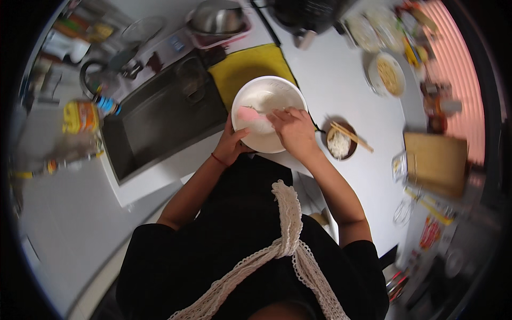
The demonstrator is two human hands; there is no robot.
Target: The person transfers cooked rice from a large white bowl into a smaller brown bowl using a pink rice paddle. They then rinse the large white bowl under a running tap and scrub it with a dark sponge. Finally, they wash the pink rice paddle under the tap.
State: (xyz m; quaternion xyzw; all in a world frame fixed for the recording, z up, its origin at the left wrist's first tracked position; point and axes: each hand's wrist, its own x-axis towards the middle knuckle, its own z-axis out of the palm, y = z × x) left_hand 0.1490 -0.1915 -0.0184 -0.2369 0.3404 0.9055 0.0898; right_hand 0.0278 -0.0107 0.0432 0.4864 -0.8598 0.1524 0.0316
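My left hand (232, 141) grips the near-left rim of a round, deep white pot (260, 140), its thumb over the edge. The pot is tilted towards me, above the counter's front edge. Inside it lies the pale pink blade of what looks like a rice paddle (248, 114). My right hand (294, 130) reaches over the pot's right rim with bent fingers at the paddle's other end, and seems to hold it; the fingers cover the handle. A whitish smear or residue shows on the pot's inner wall. To the right stands a small brown bowl (353, 154) of white rice (339, 145), with wooden chopsticks (354, 138) across it.
A dark sink (160, 124) is at the left. Behind the pot lies a yellow cloth (256, 60). A metal bowl (218, 18) and a black appliance (304, 16) stand at the back. At the right are a bowl of pale yellow food (388, 76) and a cardboard box (436, 164).
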